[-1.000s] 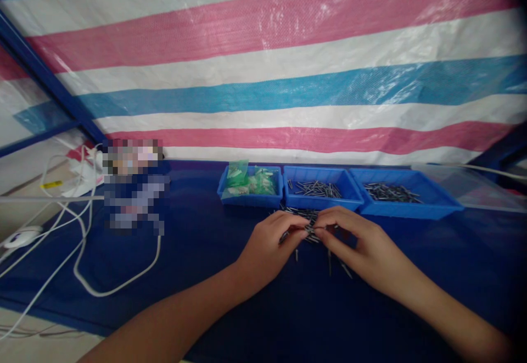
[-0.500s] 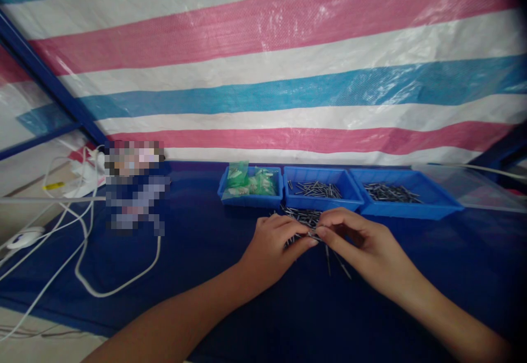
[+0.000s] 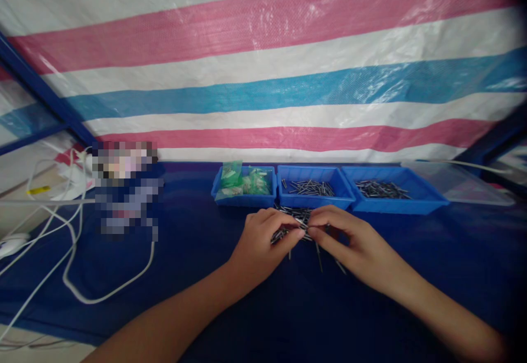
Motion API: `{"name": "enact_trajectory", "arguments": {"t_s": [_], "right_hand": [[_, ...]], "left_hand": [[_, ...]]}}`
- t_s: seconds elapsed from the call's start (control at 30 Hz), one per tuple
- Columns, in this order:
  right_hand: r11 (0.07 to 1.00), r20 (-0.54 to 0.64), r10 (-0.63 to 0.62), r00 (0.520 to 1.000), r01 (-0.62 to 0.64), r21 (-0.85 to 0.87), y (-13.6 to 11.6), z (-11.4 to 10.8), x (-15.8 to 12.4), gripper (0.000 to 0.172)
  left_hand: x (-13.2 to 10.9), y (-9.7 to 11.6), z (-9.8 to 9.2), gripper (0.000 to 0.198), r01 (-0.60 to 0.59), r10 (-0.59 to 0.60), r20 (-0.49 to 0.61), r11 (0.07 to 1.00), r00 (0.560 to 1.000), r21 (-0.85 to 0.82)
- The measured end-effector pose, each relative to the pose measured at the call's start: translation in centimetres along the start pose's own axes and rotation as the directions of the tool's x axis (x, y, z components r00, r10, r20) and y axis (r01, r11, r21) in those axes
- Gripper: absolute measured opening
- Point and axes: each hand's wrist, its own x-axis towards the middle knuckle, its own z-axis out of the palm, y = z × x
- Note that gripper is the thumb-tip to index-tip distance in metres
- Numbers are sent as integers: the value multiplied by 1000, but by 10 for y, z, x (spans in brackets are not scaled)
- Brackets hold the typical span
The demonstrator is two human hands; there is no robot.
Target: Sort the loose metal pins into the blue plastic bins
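Observation:
A loose heap of thin metal pins (image 3: 297, 214) lies on the dark blue table cover (image 3: 197, 253), just in front of the blue trays. My left hand (image 3: 259, 245) rests on the cover with its fingers pinched on a small bunch of the pins. My right hand (image 3: 354, 245) meets it fingertip to fingertip, thumb and forefinger pinched at the same spot on a pin. A few single pins (image 3: 319, 256) lie loose below the hands.
Three blue trays stand in a row behind the hands: the left tray (image 3: 242, 199) holds green bags, the middle tray (image 3: 313, 198) and right tray (image 3: 395, 202) hold metal pins. White cables (image 3: 74, 253) loop at left beside a blurred-out patch. A striped tarpaulin hangs behind.
Both hands stay together over the pin heap, fingers working slightly. The view has shifted a little, so everything sits slightly further left.

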Motion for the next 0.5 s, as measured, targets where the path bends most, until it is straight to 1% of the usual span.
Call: {"name": "enact_trajectory", "arguments": {"t_s": [0.07,0.13,0.2,0.27,0.37,0.4,0.43,0.47,0.5], "right_hand": [[996,-87,-31,996,23,-84,6,-12,4,18],[977,-233,-45,971,-7,-215,16,-29,7,18],[929,-360,-45,932,-94,-358,29,-48,10,19],[848,-425,-42,904,-192,-493,43,-64,11,21],[700,-461,-11,887,-323,-637,56,-75,12,26],[678,-460,-2,888,-337,-653,56,-76,12,28],[684,-435,15,900,-326,-652,53,-76,11,29],[718,-371,46,927,-289,-633,49,-75,10,30],[773,-260,91,961,-233,-590,43,-73,8,31]], "left_hand": [[0,0,-1,20,-21,17,56,998,998,65],[-1,0,-1,28,-59,44,113,989,993,132],[-4,0,-2,34,-99,67,171,978,983,185],[-6,0,-1,43,-133,82,219,965,972,228],[-9,-3,-1,57,-170,86,281,942,956,290],[-10,-4,0,61,-179,82,303,935,949,306],[-11,-5,0,63,-183,75,324,931,943,317],[-12,-6,1,64,-184,67,341,928,938,324],[-12,-7,1,65,-183,60,351,927,934,328]]}}
